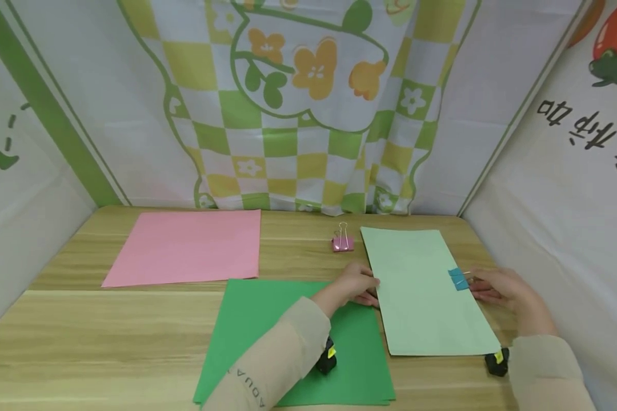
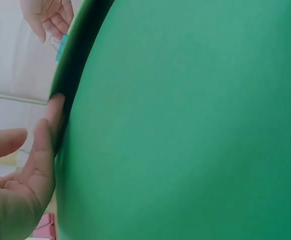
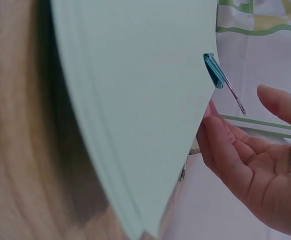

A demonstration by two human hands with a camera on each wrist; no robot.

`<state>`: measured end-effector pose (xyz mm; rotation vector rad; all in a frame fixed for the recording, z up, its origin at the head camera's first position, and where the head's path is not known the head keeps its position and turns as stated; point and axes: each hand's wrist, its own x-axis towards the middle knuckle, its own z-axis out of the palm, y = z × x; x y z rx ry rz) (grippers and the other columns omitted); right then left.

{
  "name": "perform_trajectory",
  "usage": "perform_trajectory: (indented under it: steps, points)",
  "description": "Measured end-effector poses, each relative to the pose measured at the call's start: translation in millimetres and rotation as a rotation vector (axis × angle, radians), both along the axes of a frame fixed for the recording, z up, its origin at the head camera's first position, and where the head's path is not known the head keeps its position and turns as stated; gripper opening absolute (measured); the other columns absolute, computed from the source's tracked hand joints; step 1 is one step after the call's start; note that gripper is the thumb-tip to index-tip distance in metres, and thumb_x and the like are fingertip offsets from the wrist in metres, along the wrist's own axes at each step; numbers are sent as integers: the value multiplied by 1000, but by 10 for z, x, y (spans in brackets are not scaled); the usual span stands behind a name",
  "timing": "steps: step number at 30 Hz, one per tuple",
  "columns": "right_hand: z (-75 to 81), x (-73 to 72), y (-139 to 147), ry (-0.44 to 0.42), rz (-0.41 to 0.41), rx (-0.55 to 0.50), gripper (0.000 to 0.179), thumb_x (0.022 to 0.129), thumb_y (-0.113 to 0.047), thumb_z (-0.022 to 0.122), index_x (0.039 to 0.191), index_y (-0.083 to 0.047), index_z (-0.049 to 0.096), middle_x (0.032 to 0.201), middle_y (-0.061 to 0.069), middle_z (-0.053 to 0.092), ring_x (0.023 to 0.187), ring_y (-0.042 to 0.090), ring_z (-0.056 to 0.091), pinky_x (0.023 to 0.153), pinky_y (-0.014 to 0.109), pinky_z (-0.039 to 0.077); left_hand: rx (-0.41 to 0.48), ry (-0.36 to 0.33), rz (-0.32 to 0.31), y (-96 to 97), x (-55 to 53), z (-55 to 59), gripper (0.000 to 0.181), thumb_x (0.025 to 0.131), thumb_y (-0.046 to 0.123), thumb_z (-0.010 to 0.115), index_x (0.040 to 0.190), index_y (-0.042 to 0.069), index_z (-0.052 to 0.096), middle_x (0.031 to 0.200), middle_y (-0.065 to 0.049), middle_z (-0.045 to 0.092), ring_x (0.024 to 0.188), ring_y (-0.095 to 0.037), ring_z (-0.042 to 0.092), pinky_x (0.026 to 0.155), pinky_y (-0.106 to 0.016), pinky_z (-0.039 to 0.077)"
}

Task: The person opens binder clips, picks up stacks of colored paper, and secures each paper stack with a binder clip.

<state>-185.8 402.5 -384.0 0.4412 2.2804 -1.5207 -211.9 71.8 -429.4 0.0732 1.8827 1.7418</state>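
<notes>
A light green paper stack lies at the right of the table, with a blue binder clip on its right edge. My left hand is at the stack's left edge, fingertips touching it; the left wrist view shows the thumb held apart from the fingers. Beside the clip is my right hand. In the right wrist view, its fingers reach to the paper's edge just below the clip, while the thumb stands away. Dark green paper lies under my left forearm.
Pink paper lies at the back left of the table. A pink binder clip stands at the back, between the pink and light green paper. Patterned cloth hangs behind the table, and white cloth borders its right side.
</notes>
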Motion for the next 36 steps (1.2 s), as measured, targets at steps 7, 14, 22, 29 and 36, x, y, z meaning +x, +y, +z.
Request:
perform_trajectory:
  steps: [7,14,22,29,36]
  points:
    - [31,33,-30,28,2,-8,55,103,-22,50,137,20,35,82,-2,70,73,8,71,75,24,60,-60,64,-94,-214,-12,56,30,101,10,55,126,-5,57,94,-22,74,84,-31,76,58,-23,54]
    - [113,66,-23,131,-24,29,44,102,-17,52,127,19,48,75,-5,72,67,7,71,65,21,58,-104,228,-184,-379,-70,150,34,100,11,55,130,-6,57,99,-22,75,84,-32,75,62,-27,53]
    - [200,81,-18,208,-38,192,64,104,-24,45,141,25,28,79,-11,69,70,3,71,68,20,58,-172,475,-291,-552,9,334,31,102,4,47,128,-8,59,98,-25,73,93,-41,72,78,-36,59]
    - [220,117,3,314,-66,292,59,104,-26,42,137,23,39,75,-19,66,67,-4,67,66,19,56,-408,797,-478,-670,163,490,28,103,8,52,127,2,63,121,-12,71,114,-21,66,96,-26,52]
    - [259,109,-23,397,-171,231,53,104,-21,41,135,22,41,70,-25,62,66,-6,65,65,14,55,-549,1093,-570,-813,256,560,29,101,9,54,129,6,64,128,-6,68,122,-18,62,106,-30,47]
